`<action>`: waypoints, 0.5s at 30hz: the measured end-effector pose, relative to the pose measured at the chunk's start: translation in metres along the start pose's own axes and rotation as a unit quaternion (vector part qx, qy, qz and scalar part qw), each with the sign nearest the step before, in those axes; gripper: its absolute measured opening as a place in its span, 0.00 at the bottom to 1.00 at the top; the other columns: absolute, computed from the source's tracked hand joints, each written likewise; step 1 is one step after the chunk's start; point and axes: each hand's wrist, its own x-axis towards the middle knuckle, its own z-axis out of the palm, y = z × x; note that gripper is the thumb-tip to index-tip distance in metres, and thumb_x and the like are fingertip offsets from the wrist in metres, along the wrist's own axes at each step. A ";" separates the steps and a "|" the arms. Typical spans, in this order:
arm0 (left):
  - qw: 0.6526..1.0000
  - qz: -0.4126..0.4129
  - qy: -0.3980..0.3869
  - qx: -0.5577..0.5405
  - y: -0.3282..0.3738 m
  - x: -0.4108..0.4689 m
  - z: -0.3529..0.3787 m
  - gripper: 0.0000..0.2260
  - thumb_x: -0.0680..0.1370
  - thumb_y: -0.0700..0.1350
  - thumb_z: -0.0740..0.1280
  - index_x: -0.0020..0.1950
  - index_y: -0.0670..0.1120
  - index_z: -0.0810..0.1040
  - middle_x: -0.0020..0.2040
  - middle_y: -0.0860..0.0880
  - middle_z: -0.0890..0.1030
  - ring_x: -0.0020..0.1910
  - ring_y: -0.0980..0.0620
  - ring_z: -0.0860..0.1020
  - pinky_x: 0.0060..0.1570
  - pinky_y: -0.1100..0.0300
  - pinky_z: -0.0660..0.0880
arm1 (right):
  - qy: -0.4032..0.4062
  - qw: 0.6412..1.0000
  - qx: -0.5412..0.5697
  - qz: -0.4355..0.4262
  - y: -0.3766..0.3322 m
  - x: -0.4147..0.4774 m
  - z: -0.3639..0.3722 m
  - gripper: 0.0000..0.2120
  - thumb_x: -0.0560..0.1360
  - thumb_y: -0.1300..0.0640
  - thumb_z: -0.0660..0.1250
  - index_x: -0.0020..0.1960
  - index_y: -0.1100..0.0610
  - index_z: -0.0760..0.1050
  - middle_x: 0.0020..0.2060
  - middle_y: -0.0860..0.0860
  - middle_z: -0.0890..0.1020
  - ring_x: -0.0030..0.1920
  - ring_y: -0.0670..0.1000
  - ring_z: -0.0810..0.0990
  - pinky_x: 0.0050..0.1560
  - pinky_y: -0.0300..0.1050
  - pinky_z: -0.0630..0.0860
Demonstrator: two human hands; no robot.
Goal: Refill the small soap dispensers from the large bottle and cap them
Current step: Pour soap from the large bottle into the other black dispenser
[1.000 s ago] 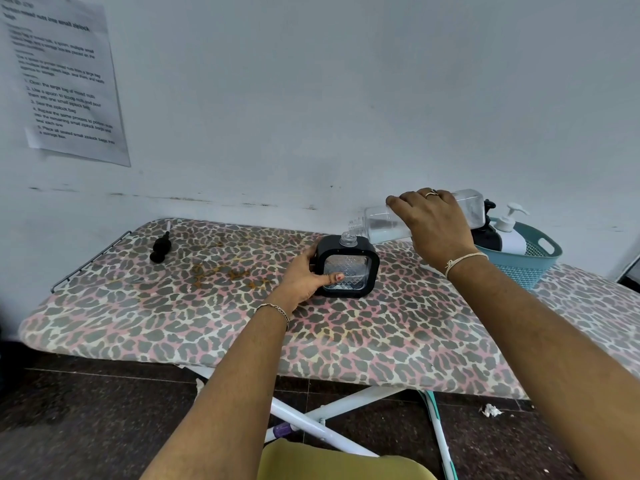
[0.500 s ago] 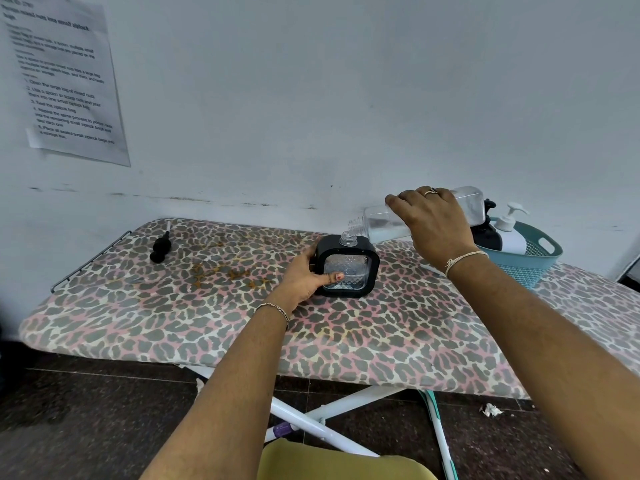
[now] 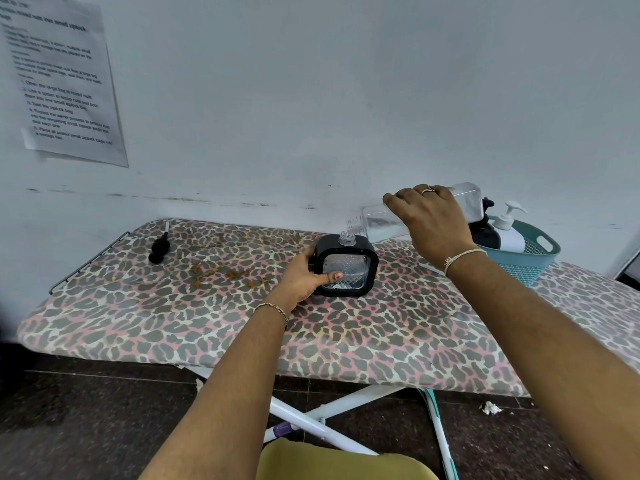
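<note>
Head view, centre of frame: one small soap dispenser (image 3: 346, 265), square, black frame with rounded corners, clear diamond-faceted window, standing upright on the ironing board (image 3: 346, 334). Clear threaded neck (image 3: 347, 237) open on top, uncapped. Fill level not readable through the facets. Clasped at its left side by the left grip (image 3: 304, 275), thumb laid across the window.

Just above and to the right: one large clear plastic bottle (image 3: 379, 221), tipped almost flat, mouth pointing down-left over the open neck; touching or not, cannot tell. Wrapped from above by the right grip (image 3: 431, 220), fingers curled over the barrel. Pale liquid seemingly pooled along its lower side.

Upper left of the board: one black pump cap (image 3: 159, 249), lying well apart. Right edge: one teal perforated basket (image 3: 535, 263) holding two more containers, a white pump bottle (image 3: 509, 237) and a black pump bottle (image 3: 485, 232). Leopard-print cover on the board, orange-brown stains (image 3: 221, 271) left of centre.
</note>
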 end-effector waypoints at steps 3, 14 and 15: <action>1.000 0.004 -0.001 0.000 0.000 0.000 0.000 0.39 0.66 0.43 0.79 0.73 0.46 0.66 0.66 0.45 0.76 0.66 0.47 0.73 0.68 0.50 0.69 | 0.001 1.000 -0.001 -0.002 0.001 0.000 -0.001 0.30 0.64 0.72 0.68 0.63 0.55 0.71 0.50 0.53 0.81 0.48 0.58 0.79 0.50 0.52 0.72; 1.000 0.007 -0.003 0.005 -0.001 0.000 0.000 0.41 0.66 0.43 0.79 0.75 0.46 0.63 0.67 0.46 0.74 0.68 0.47 0.71 0.70 0.50 0.67 | 0.000 1.000 -0.004 -0.003 0.001 0.001 -0.001 0.30 0.64 0.71 0.69 0.63 0.55 0.71 0.51 0.54 0.81 0.49 0.58 0.79 0.51 0.52 0.72; 1.000 0.008 -0.002 0.007 -0.001 0.000 0.000 0.41 0.66 0.44 0.79 0.75 0.47 0.63 0.67 0.46 0.74 0.68 0.48 0.71 0.70 0.50 0.67 | -0.001 1.000 -0.004 -0.003 0.001 0.001 -0.001 0.30 0.64 0.71 0.69 0.63 0.54 0.71 0.51 0.54 0.81 0.49 0.58 0.79 0.52 0.52 0.72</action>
